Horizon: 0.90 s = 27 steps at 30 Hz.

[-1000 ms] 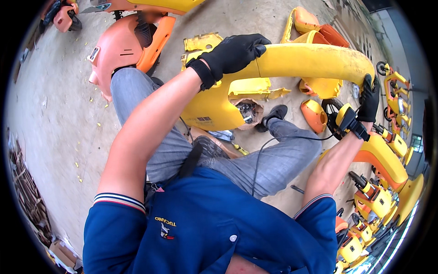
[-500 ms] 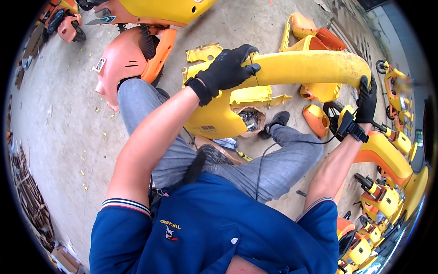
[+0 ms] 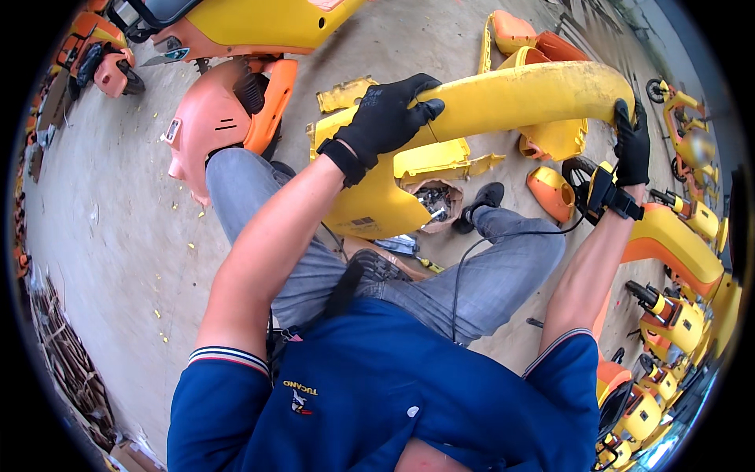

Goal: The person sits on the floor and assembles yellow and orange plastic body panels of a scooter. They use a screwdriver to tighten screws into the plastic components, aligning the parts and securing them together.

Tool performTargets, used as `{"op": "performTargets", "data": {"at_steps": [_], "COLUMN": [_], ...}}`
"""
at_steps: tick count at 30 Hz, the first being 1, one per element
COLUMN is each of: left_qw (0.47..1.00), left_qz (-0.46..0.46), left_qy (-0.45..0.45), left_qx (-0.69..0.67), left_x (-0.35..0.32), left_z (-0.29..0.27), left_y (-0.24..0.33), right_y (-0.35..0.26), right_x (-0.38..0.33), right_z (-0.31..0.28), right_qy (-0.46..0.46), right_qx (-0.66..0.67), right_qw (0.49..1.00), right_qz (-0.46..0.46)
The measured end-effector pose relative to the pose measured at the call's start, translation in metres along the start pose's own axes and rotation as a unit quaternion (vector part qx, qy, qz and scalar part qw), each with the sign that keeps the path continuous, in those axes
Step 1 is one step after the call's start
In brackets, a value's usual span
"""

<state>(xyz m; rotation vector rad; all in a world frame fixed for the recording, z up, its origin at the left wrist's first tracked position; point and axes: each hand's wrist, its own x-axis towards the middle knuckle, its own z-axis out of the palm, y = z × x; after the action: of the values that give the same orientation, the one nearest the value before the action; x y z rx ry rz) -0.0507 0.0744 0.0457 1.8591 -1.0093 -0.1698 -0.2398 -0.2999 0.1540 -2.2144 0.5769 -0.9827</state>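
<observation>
A long curved yellow scooter panel [image 3: 527, 93], scuffed along its top, stretches between my hands. My black-gloved left hand [image 3: 385, 116] grips it close to a thin seam, where it meets a broad yellow body panel [image 3: 358, 214]. At the bent far-right end, my gloved right hand [image 3: 631, 148] holds the panel, fingers together against its outer side; the thumb is mostly hidden. The broad panel stands on the floor before my legs. Beside it sits an open cardboard box [image 3: 454, 206] with small metal parts, too small to name.
Behind the panel lie loose yellow shells [image 3: 558, 138] and an orange-yellow cover [image 3: 550, 193]. A pink-orange scooter front [image 3: 212, 118] stands near my left knee. Several yellow scooters [image 3: 676, 322] line the right side. A black cable [image 3: 503, 236] runs from my right wrist. Scrap strips [image 3: 75, 370] lie far left.
The curved panel's right end has moved slightly up and away, my right hand moving with it. My left hand keeps its grip near the seam. The whole view has shifted a little.
</observation>
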Motion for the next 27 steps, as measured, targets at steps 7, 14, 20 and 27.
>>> {"op": "performTargets", "data": {"at_steps": [7, 14, 20, 27], "left_qw": [1.0, 0.999, 1.0, 0.999], "left_qz": [0.01, 0.02, 0.012, -0.022], "left_qy": [-0.004, 0.021, 0.021, -0.006], "left_qx": [-0.015, -0.022, -0.009, -0.034], "left_x": [0.007, 0.018, 0.02, 0.03], "left_z": [-0.01, -0.023, -0.032, -0.031], "left_y": [-0.007, -0.036, -0.053, -0.056], "right_y": [-0.016, 0.002, 0.042, 0.134], "right_x": [-0.009, -0.047, -0.105, -0.2], "right_z": [0.014, 0.054, 0.137, 0.207], "right_qy": [0.104, 0.178, -0.071, -0.208], "right_qx": [0.018, 0.168, 0.243, 0.189], "right_qw": [0.993, 0.963, 0.916, 0.803], "right_qz": [0.05, 0.11, 0.311, 0.526]}}
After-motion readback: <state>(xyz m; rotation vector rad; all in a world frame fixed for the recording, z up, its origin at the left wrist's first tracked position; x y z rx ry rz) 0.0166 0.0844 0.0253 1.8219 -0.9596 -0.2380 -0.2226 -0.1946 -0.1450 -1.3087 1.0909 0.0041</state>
